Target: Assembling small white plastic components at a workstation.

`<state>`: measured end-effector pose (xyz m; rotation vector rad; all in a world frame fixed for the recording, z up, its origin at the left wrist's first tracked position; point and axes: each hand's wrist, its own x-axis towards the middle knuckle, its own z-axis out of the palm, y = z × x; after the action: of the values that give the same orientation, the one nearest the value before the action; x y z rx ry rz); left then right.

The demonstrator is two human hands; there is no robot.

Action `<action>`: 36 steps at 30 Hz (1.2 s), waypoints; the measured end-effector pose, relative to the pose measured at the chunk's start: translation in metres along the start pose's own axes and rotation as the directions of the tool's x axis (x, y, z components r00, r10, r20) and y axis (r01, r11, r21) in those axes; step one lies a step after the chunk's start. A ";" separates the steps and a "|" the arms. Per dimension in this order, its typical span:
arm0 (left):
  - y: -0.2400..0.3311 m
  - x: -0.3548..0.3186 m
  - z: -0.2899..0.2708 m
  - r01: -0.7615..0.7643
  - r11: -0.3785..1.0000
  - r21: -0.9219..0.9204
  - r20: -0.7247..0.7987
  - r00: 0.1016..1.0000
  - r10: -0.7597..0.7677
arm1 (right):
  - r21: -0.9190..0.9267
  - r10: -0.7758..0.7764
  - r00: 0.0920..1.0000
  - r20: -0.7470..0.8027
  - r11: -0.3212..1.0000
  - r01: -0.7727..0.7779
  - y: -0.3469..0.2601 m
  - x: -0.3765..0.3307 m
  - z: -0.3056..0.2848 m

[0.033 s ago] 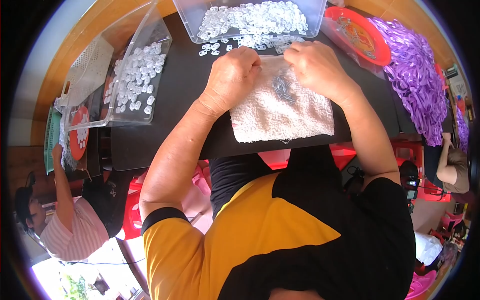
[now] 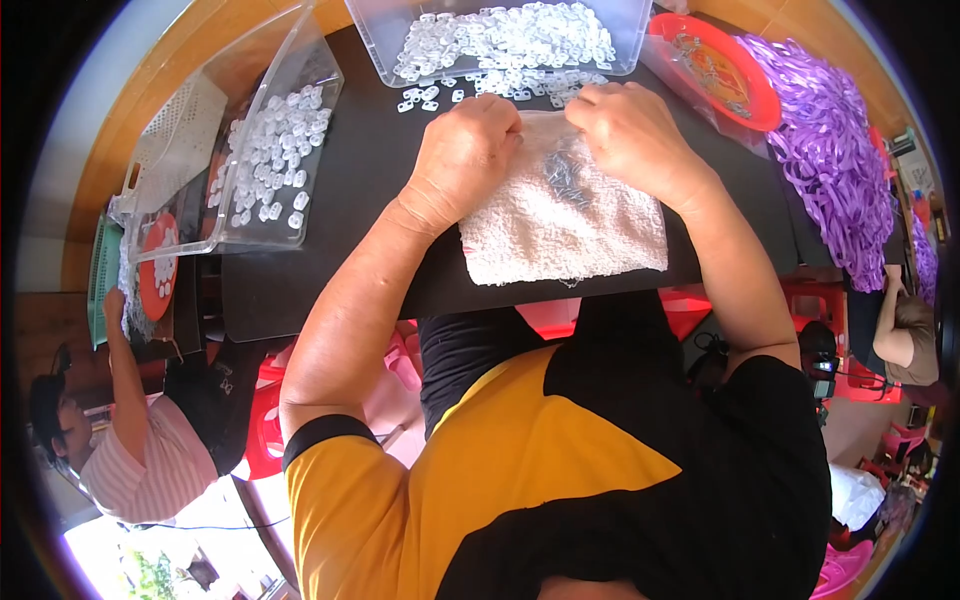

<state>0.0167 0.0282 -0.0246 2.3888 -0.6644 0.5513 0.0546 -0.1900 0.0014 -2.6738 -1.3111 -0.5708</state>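
Note:
A white terry towel (image 2: 555, 235) lies flat on the dark table, with a small heap of thin metal pieces (image 2: 568, 180) on it. Over the towel's far left corner my left hand (image 2: 468, 145) is closed, fingers curled inward. My right hand (image 2: 625, 125) is closed in the same way at the far right corner. Whatever the fingers hold is hidden by the knuckles. Just beyond both hands, loose white plastic pieces (image 2: 430, 95) lie spread on the table in front of a clear plastic bin (image 2: 372, 52).
At the left a tilted clear bin (image 2: 318, 200) holds more white pieces. A red bowl (image 2: 765, 105) with metal pieces stands at the far right, beside a pile of purple straps (image 2: 815, 140). One person (image 2: 150, 440) works at the left, another (image 2: 905, 340) at the far right.
My right hand has shifted very slightly to the left. Otherwise the two pictures look the same.

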 end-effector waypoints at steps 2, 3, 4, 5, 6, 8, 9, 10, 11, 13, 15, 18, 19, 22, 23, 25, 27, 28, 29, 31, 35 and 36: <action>0.001 0.000 0.000 -0.029 0.998 0.064 0.008 1.000 0.028 | -0.015 0.015 1.000 0.000 1.000 -0.015 -0.002 0.001 0.001; 0.003 0.001 -0.001 -0.021 0.993 0.117 0.020 1.000 0.019 | -0.016 0.017 1.000 -0.001 1.000 -0.017 -0.002 0.000 0.001; 0.005 0.001 -0.002 -0.015 0.985 0.170 0.032 0.999 0.010 | -0.021 0.027 1.000 0.002 0.999 -0.027 -0.001 -0.001 0.001; 0.004 0.001 -0.002 -0.016 0.985 0.171 0.032 0.999 0.011 | -0.025 0.037 0.999 0.004 0.999 -0.036 -0.001 -0.001 0.000; 0.001 0.000 -0.003 -0.023 0.986 0.164 0.040 0.999 0.016 | -0.025 0.037 0.999 0.003 0.999 -0.037 -0.001 -0.001 0.000; 0.001 0.000 -0.004 -0.031 0.987 0.159 0.048 0.999 0.024 | 0.051 0.078 0.996 0.038 0.996 -0.079 0.000 0.000 -0.002; 0.002 0.000 -0.003 -0.047 0.984 0.174 0.048 0.998 0.040 | 0.050 0.078 0.996 0.036 0.996 -0.080 0.000 0.000 -0.002; 0.003 0.000 -0.003 -0.063 0.980 0.189 0.048 0.997 0.055 | 0.079 0.064 0.997 0.040 0.995 -0.067 0.000 0.000 -0.002; 0.005 0.000 -0.002 -0.065 0.980 0.188 0.048 0.997 0.057 | 0.108 0.051 0.998 0.045 0.993 -0.056 0.000 0.000 -0.001; 0.007 0.001 -0.002 -0.093 0.974 0.207 0.052 0.995 0.084 | 0.075 0.053 0.997 0.057 0.996 -0.057 -0.001 0.000 -0.001; 0.006 0.001 -0.002 -0.088 0.973 0.215 0.047 0.996 0.080 | 0.044 0.049 0.997 0.064 0.998 -0.052 -0.002 0.001 0.001; 0.004 0.000 -0.001 -0.100 0.966 0.238 0.046 0.995 0.092 | 0.053 0.060 0.998 0.010 0.997 -0.061 0.000 -0.001 0.003; 0.003 0.001 -0.001 -0.115 0.960 0.254 0.050 0.993 0.106 | 0.059 0.072 0.997 0.021 0.996 -0.073 0.000 -0.001 0.002; 0.007 0.000 0.000 -0.108 0.970 0.217 0.034 0.994 0.103 | 0.104 0.098 0.994 0.045 0.989 -0.103 0.000 -0.001 -0.003; 0.008 0.000 0.001 -0.110 0.969 0.221 0.033 0.994 0.106 | 0.142 0.110 0.992 0.062 0.983 -0.118 0.000 0.000 -0.005; 0.009 0.000 0.001 -0.148 0.962 0.231 0.033 0.989 0.144 | 0.242 0.124 0.991 0.052 0.961 -0.133 -0.001 0.001 -0.008; 0.011 0.001 0.002 -0.160 0.958 0.237 0.030 0.987 0.158 | 0.336 0.146 0.988 0.045 0.929 -0.153 0.001 0.000 -0.009; 0.011 0.002 0.002 -0.164 0.958 0.236 0.028 0.986 0.162 | 0.311 0.132 0.991 0.011 0.942 -0.129 0.003 0.001 -0.004; 0.012 0.003 0.002 -0.169 0.957 0.235 0.026 0.986 0.167 | 0.286 0.118 0.993 -0.023 0.952 -0.106 0.005 0.000 0.000; 0.010 0.003 0.002 -0.173 0.954 0.243 0.030 0.985 0.171 | 0.202 0.115 0.993 -0.007 0.973 -0.112 0.011 -0.002 0.002; 0.009 0.004 -0.001 -0.159 0.951 0.264 0.043 0.987 0.153 | 0.091 0.163 0.986 0.042 0.982 -0.166 0.015 -0.006 0.001; 0.008 0.003 -0.001 -0.166 0.949 0.268 0.043 0.986 0.160 | 0.089 0.166 0.986 0.033 0.982 -0.168 0.014 -0.006 0.000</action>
<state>0.0147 0.0224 -0.0184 2.6109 -0.8488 0.7292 0.0622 -0.2028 -0.0004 -2.6897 -1.0764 -0.4460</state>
